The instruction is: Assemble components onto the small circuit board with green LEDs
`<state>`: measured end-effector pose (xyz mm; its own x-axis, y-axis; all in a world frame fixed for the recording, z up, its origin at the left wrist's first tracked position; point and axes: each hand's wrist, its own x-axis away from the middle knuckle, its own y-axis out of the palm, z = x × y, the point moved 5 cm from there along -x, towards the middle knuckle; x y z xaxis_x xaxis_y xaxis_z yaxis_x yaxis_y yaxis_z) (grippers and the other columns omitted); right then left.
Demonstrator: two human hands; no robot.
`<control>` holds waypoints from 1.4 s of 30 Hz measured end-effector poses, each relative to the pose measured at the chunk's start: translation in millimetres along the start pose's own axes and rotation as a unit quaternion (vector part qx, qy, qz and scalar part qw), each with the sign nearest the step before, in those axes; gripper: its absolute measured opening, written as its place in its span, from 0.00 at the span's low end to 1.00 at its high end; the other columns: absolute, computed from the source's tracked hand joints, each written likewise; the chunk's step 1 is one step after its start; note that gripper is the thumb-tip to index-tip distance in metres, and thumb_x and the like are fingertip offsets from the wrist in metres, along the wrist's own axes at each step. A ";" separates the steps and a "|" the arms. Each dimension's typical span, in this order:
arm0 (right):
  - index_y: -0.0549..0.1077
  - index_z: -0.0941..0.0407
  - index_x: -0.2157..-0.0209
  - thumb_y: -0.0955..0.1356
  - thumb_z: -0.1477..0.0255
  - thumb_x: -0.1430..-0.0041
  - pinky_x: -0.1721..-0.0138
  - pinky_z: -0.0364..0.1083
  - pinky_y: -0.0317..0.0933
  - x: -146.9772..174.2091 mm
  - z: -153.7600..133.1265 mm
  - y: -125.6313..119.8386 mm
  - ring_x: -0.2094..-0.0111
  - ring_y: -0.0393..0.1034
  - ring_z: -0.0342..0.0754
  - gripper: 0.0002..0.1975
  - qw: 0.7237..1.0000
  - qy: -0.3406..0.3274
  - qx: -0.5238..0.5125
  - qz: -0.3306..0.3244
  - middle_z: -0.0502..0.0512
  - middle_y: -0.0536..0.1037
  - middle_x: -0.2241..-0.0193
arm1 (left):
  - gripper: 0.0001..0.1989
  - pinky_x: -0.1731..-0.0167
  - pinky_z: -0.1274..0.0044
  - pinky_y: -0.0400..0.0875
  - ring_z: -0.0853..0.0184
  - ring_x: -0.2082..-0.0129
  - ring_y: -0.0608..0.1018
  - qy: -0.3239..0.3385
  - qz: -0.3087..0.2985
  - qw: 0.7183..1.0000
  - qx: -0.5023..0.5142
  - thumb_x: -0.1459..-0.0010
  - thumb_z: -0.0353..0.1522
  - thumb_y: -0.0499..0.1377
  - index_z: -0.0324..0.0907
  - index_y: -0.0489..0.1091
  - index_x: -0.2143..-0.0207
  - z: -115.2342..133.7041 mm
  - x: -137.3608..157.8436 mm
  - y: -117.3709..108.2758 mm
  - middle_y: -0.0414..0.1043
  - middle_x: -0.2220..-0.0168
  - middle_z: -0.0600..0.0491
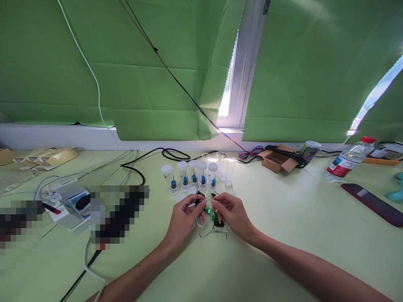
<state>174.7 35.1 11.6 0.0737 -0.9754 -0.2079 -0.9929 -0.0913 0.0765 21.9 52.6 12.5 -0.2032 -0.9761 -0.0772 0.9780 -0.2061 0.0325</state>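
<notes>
My left hand is closed, its fingertips pinching a small black part with a thin upright rod. Opposite it, my right hand pinches a thin metal rod, whose end meets the left fingertips. Small shiny green pieces and black round parts lie just below the fingers, partly covered by them. Bent metal rods, perhaps hex keys, rest on the table in front of the hands. Behind stand several clear tubes with white caps and blue parts inside.
A white box with cables and a blurred-out dark object are on the left. An open cardboard box, a can, a water bottle and a dark phone-like slab stand or lie right. Black cable runs behind the tubes.
</notes>
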 end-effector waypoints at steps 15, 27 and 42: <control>0.73 0.57 0.67 0.70 0.60 0.42 0.80 0.41 0.60 1.6 -4.3 1.2 0.81 0.62 0.40 0.13 1.000 -0.019 0.001 0.000 0.50 0.74 0.77 | 0.13 0.72 0.76 0.71 0.67 0.78 0.75 0.053 0.013 0.998 -0.032 0.45 0.37 0.64 0.40 0.74 0.59 8.8 4.0 -0.8 0.74 0.78 0.55; 0.72 0.56 0.71 0.68 0.57 0.41 0.80 0.42 0.59 1.4 -5.4 1.1 0.83 0.61 0.40 0.16 1.000 -0.019 0.010 -0.004 0.49 0.73 0.78 | 0.11 0.73 0.76 0.70 0.67 0.80 0.74 0.051 0.012 0.998 -0.035 0.45 0.37 0.64 0.41 0.75 0.63 8.1 4.9 0.1 0.74 0.79 0.55; 0.68 0.57 0.76 0.68 0.56 0.40 0.82 0.40 0.57 -0.7 -2.3 -0.7 0.85 0.61 0.39 0.20 1.000 0.006 -0.006 0.003 0.46 0.69 0.85 | 0.08 0.74 0.78 0.69 0.70 0.80 0.72 0.031 -0.010 0.999 -0.026 0.45 0.37 0.64 0.41 0.73 0.65 4.3 8.5 5.4 0.73 0.79 0.56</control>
<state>175.6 35.4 14.0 0.0690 -0.9783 -0.1955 -0.9921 -0.0879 0.0899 25.2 42.9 16.3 -0.2204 -0.9653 -0.1397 0.9754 -0.2195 -0.0220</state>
